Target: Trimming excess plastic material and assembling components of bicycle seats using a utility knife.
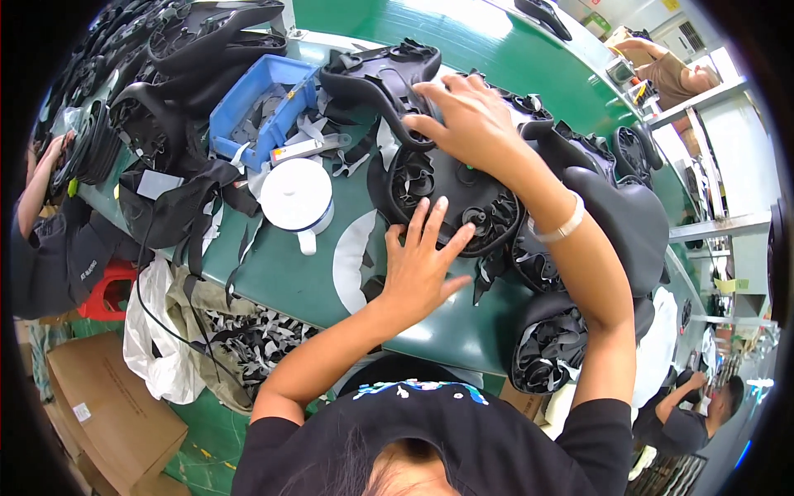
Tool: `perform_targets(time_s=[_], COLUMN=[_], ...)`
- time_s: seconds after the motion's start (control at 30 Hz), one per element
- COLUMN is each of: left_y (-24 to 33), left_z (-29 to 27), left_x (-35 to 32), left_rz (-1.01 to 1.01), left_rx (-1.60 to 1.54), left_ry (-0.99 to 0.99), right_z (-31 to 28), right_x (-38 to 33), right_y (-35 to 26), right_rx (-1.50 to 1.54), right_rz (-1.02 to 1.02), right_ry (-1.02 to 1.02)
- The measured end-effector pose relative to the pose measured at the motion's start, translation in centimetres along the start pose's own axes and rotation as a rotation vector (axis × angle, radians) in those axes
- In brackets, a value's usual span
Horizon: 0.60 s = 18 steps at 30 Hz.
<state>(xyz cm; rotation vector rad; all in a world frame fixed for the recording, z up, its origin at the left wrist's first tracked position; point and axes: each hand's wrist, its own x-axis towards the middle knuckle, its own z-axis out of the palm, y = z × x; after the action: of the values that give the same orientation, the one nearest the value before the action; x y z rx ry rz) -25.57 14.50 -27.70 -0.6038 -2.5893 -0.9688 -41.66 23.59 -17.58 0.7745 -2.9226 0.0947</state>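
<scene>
Black bicycle saddles lie upside down before me, their covers folded over the rims. My left hand [419,269] is open, its spread fingertips on the near rim of one black saddle [451,194]. My right hand [473,122] reaches past it with fingers apart, thumb and forefinger at the edge of another black saddle [376,83]. Whether its other fingers touch anything I cannot tell. A curved pale grey piece [351,263] lies left of my left hand. Near it stands a white lidded mug [296,197].
A blue bin [222,131] of scraps sits beyond the mug, on the green table [281,281]. More saddles [616,219] crowd the right; black parts pile up at the far left. Below the table edge is an open sack [256,339] of trimmings. Other people work at both sides.
</scene>
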Motion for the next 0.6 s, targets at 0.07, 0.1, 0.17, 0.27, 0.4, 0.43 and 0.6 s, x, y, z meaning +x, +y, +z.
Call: perform_targets(time_s=[0.07, 0.1, 0.17, 0.27, 0.4, 0.43, 0.6], left_y=[-0.9, -1.5, -2.2, -4.5, -4.1, -2.9, 1.9], left_z=[1.1, 1.4, 1.1, 0.1, -1.3, -1.1, 3.0], left_x=[0.5, 0.9, 1.6, 2.6, 2.9, 3.0, 3.6], left_rz=[0.021, 0.04, 0.024, -0.012, -0.08, -0.105, 0.262], left_rx=[0.067, 0.138, 0.192, 0.276, 0.309, 0.259, -0.076], left_ry=[0.005, 0.016, 0.04, 0.027, 0.117, 0.219, -0.18], right_z=[-2.1, -3.6, -6.1, -7.3, -8.0, -8.2, -9.7], right_x=[-3.4, -5.4, -9.8, -16.4, -23.9, -25.6, -25.3], right_y=[1.5, 1.6, 2.3, 4.3, 6.6, 7.1, 7.9], right_rx=[0.098, 0.185, 0.322, 0.285, 0.262, 0.248, 0.352], right_rz=[-0.279, -0.27, -0.25, -0.163, -0.063, -0.049, -0.052], right_ry=[0.379, 0.323, 0.212, 0.067, -0.209, -0.271, -0.057])
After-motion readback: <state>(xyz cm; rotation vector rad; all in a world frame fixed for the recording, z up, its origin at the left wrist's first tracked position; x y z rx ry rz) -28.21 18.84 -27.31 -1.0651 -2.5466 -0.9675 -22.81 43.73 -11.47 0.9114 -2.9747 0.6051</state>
